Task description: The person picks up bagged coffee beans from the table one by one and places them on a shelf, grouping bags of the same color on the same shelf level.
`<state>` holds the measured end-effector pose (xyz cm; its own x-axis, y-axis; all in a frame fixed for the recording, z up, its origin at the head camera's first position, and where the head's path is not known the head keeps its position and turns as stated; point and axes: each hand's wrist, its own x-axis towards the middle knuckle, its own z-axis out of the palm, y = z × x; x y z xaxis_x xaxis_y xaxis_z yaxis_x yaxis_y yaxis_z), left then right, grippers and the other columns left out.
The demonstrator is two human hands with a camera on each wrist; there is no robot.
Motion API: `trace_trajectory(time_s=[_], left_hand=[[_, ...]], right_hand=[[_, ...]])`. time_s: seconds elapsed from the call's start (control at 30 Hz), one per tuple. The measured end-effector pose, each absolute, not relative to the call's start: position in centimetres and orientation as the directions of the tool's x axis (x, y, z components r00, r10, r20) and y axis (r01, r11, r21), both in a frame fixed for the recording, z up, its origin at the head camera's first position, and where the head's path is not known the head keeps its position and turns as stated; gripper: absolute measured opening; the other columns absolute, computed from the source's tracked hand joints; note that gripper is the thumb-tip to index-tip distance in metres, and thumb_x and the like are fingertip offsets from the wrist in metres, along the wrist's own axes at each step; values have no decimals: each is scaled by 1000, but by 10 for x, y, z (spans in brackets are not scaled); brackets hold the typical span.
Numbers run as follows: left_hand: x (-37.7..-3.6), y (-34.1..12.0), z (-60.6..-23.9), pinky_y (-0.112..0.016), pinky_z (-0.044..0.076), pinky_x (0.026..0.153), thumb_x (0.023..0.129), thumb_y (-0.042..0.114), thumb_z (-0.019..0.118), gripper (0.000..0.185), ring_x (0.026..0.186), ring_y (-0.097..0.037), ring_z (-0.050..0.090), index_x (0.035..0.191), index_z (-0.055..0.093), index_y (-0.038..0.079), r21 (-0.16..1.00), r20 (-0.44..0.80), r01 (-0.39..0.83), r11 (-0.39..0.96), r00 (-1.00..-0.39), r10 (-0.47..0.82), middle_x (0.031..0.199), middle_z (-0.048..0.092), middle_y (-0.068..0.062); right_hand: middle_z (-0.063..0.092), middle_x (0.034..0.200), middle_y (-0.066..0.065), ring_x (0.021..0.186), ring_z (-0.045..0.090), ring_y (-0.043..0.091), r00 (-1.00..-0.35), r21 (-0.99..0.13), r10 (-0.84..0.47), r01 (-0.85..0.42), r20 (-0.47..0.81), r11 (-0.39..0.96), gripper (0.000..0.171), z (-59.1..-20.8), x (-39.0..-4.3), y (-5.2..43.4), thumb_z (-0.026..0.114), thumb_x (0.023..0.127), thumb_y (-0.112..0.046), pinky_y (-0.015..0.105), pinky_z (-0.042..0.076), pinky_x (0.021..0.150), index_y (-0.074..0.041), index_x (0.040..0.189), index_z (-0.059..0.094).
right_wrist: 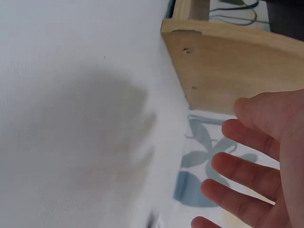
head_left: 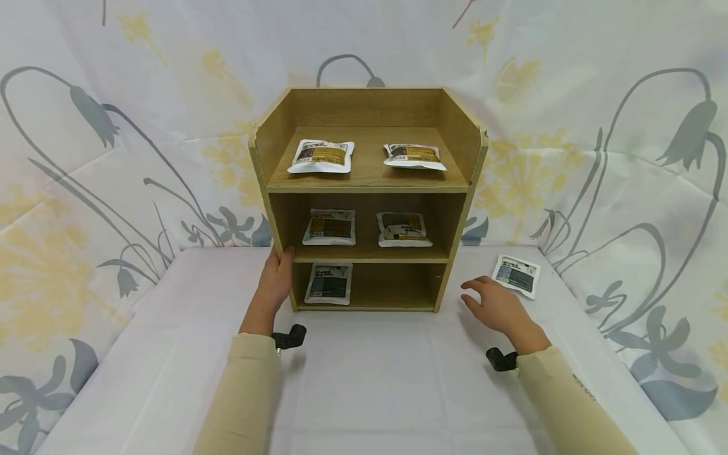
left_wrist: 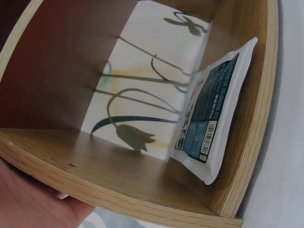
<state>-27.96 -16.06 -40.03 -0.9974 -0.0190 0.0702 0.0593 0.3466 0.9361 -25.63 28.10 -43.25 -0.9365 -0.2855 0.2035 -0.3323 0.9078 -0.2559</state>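
A small wooden shelf unit (head_left: 366,189) with three levels stands in the middle of the head view. My left hand (head_left: 277,278) holds its left side panel, with the thumb by the front edge at the middle board. In the left wrist view, part of that hand (left_wrist: 42,199) shows outside the panel. A blue-labelled white packet (left_wrist: 213,109) leans inside the bottom level, at the left. My right hand (head_left: 497,308) hovers off the shelf's right side, fingers apart and holding nothing. Just beyond it, another blue-labelled packet (head_left: 516,275) lies flat on the table.
Two yellow-labelled packets (head_left: 322,157) lie on the top level. The middle level carries a brown-labelled packet (head_left: 330,227) and a green-labelled packet (head_left: 402,229). White cloth covers the table (head_left: 364,379); a flower-patterned curtain (head_left: 182,126) hangs behind.
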Motion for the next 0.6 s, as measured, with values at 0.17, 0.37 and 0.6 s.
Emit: trace_trajectory(time_s=[0.17, 0.37, 0.6], left_hand=[[-280, -160, -401, -62, 30, 111, 101, 56, 24, 64, 141, -41, 32, 157, 8, 28, 939, 59, 47, 341, -998, -25, 158, 26, -14], [-279, -159, -400, -62, 29, 111, 101, 55, 24, 64, 142, -40, 31, 157, 8, 28, 941, 55, 45, 336, -998, -21, 158, 25, -13], [-278, -158, -398, -63, 29, 110, 101, 55, 23, 65, 142, -42, 31, 157, 8, 25, 939, 52, 40, 340, -998, -29, 158, 25, -14]], right_hand=[[59, 125, 23, 114, 56, 45, -936, -267, -283, -333, 210, 904, 32, -435, -260, 287, 58, 95, -22, 57, 46, 91, -3, 119, 65], [58, 125, 26, 117, 52, 48, -940, -279, -269, -321, 211, 905, 33, -440, -266, 296, 59, 94, -20, 58, 42, 98, -1, 120, 64], [54, 129, 29, 117, 51, 51, -959, -254, -227, -266, 172, 930, 38, -445, -272, 303, 56, 95, -24, 61, 41, 96, -1, 126, 60]])
